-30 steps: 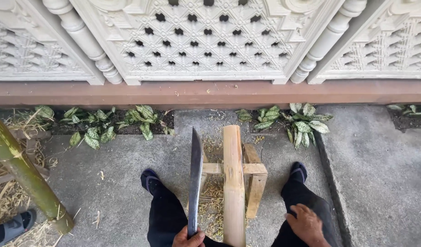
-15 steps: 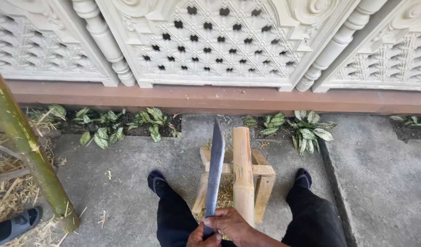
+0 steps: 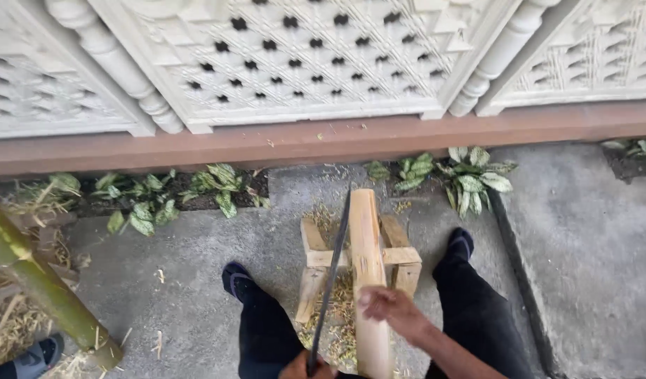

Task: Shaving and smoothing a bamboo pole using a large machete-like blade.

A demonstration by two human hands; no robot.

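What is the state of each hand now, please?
Left hand: closed on the knife handle.
Right hand: over the wooden post, blurred; whether it grips cannot be told.

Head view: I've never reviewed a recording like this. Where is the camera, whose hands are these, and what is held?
The camera sits on a person's head and looks down, so the legs and both hands are the wearer's own. The left hand, at the bottom edge, has its grip closed on a long dark blade. The right hand rests on a pale wooden beam that lies along a small wooden stand on the concrete ground. Shavings lie under the stand. A green bamboo pole leans at left; a carved white screen stands behind.
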